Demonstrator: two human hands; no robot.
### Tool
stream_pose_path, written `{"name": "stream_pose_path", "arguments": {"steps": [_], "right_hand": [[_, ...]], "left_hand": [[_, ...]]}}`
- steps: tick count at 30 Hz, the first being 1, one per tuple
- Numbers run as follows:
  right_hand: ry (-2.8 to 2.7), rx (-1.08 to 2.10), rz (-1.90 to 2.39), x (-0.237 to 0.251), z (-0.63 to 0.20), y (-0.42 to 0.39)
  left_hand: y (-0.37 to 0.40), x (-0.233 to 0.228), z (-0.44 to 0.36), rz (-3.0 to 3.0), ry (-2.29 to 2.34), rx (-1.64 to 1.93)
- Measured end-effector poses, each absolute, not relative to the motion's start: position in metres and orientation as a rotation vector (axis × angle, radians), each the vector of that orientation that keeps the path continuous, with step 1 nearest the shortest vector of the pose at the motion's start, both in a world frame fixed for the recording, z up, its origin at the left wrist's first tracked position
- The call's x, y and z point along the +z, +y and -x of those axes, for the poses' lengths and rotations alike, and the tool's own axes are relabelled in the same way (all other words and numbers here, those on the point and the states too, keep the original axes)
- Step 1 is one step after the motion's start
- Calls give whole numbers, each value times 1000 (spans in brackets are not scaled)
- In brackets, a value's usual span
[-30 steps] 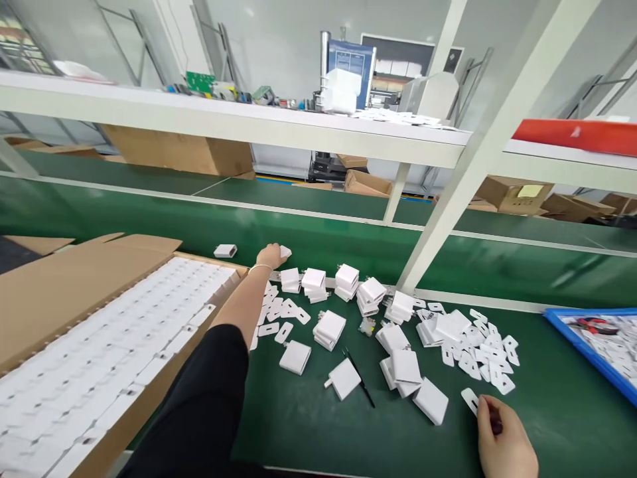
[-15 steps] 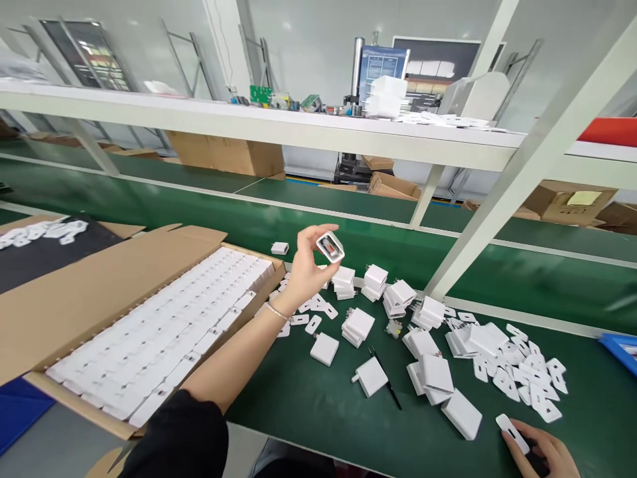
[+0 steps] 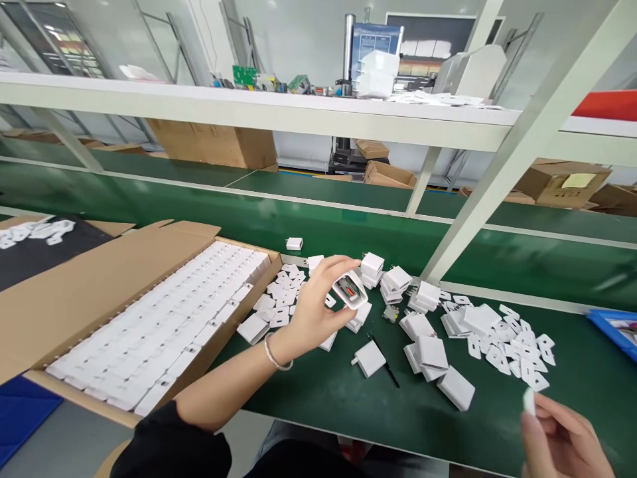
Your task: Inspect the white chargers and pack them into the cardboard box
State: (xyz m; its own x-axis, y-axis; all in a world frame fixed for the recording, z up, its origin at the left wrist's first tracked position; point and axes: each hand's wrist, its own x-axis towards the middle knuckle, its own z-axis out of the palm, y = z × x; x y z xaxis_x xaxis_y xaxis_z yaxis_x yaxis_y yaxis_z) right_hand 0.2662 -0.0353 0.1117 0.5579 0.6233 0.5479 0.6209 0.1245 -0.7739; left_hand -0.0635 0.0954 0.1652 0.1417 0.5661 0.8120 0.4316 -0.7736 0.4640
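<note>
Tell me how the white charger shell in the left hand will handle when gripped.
The white charger shell looks like rigid moulded plastic, probably stiff. Its open end shows a hollow inside, so it is likely light. The left hand pinches smooth faces, so it may slip.

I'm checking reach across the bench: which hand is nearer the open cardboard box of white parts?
Left. The left hand hovers just right of the cardboard box; the right hand is far across the table.
</note>
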Motion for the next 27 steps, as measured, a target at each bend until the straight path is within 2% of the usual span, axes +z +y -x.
{"name": "stream_pose_path", "arguments": {"steps": [4,9,16,22,27], "right_hand": [[-1437,72,1265,139,-199,-29],[-1600,158,1153,139,-151,-14],[-1601,137,1168,133,-144,-9],[-1657,85,1150,129,-148,-6],[-1610,390,1168,118,-149,-5]], "left_hand": [[69,137,35,-2035,1000,1492],[43,107,6,-1836,892,1404],[30,101,2,-1988,929,1353],[27,94,9,-1793,787,1215],[28,89,5,-1684,903,1354]]}}
